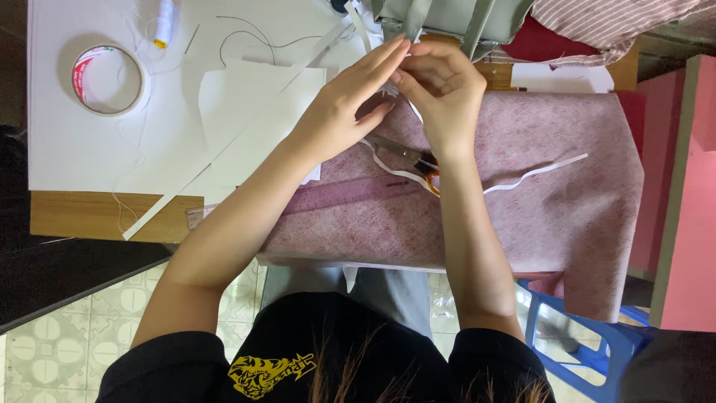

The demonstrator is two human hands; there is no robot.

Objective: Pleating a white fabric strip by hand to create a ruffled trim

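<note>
My left hand [350, 104] and my right hand [440, 86] meet fingertip to fingertip above the far edge of a pink patterned fabric [552, 201]. Between them they pinch a small white paper strip [389, 90], mostly hidden by the fingers. The left hand's fingers lie stretched out along it, while the right hand's are curled tight. Under my right wrist, scissors with orange handles [418, 160] lie on the fabric. A clear pinkish ruler [358, 195] lies across the fabric below them. A long white paper strip [533, 173] curls out to the right.
A white paper sheet [82, 149] covers the wooden table [74, 216] at left, with a tape roll [108, 78], a thread spool [164, 21] and cut paper pieces [253, 97]. Striped cloth [597, 22] lies at the far right. A blue stool [597, 343] and pink cabinet [690, 201] stand at right.
</note>
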